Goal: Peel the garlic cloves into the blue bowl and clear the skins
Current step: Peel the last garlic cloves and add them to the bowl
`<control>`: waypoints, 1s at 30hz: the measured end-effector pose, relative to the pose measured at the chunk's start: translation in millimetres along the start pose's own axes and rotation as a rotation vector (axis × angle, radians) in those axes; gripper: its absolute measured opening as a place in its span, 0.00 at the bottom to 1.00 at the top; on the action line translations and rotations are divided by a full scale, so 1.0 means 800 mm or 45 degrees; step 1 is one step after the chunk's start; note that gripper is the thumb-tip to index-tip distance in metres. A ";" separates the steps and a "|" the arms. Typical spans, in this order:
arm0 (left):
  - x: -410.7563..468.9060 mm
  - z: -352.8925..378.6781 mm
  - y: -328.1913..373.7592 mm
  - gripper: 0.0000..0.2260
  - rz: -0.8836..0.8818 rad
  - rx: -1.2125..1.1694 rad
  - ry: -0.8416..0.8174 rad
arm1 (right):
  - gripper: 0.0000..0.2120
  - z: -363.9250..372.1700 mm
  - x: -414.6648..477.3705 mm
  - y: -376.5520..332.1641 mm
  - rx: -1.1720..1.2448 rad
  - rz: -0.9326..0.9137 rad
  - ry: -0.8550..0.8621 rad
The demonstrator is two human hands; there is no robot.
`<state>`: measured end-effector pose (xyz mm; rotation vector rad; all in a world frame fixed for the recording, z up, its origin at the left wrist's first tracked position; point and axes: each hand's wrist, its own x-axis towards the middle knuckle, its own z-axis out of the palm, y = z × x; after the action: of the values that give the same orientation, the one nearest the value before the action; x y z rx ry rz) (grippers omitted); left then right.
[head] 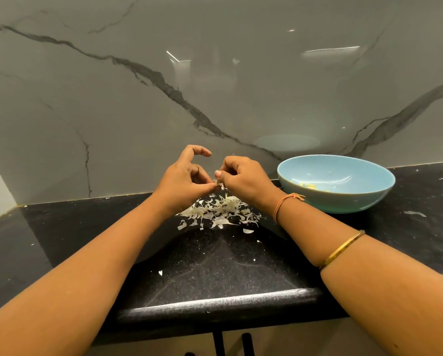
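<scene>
Garlic clove (218, 182), small, pale and largely hidden, held between both hands above the black countertop (215, 268), directly over a loose heap of white papery skins (219, 211). Left hand (183, 181) pinches the clove between thumb and a fingertip, index finger arched clear; right hand (243, 177) pinches it from the other side with curled fingers. Blue bowl (343, 200), to the right near the marbled wall (138, 98), contains a few yellowish peeled cloves (309, 186) at its bottom. Stray skin flakes lie scattered across the counter.
</scene>
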<state>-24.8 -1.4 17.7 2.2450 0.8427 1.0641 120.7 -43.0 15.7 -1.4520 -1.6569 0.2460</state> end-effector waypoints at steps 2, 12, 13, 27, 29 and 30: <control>-0.001 0.000 0.002 0.23 -0.009 -0.004 -0.028 | 0.11 -0.001 -0.003 -0.001 -0.119 -0.101 -0.022; -0.002 0.001 0.001 0.22 -0.035 -0.025 -0.060 | 0.12 0.000 -0.005 -0.003 -0.521 -0.270 -0.008; -0.002 0.001 0.001 0.23 -0.038 -0.026 -0.058 | 0.13 0.001 -0.004 -0.002 -0.481 -0.227 0.016; 0.001 -0.002 -0.004 0.23 -0.096 -0.005 0.068 | 0.05 -0.006 0.002 0.007 0.319 0.149 -0.065; 0.002 -0.001 -0.005 0.21 -0.086 0.009 0.081 | 0.05 -0.002 0.001 0.005 0.365 0.146 -0.078; 0.002 -0.001 -0.005 0.21 -0.082 0.008 0.085 | 0.05 -0.002 0.000 0.004 0.387 0.145 -0.083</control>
<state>-25.6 2.8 16.2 2.1829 0.9403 1.1130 124.0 -42.4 14.3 -1.3182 -1.5128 0.5887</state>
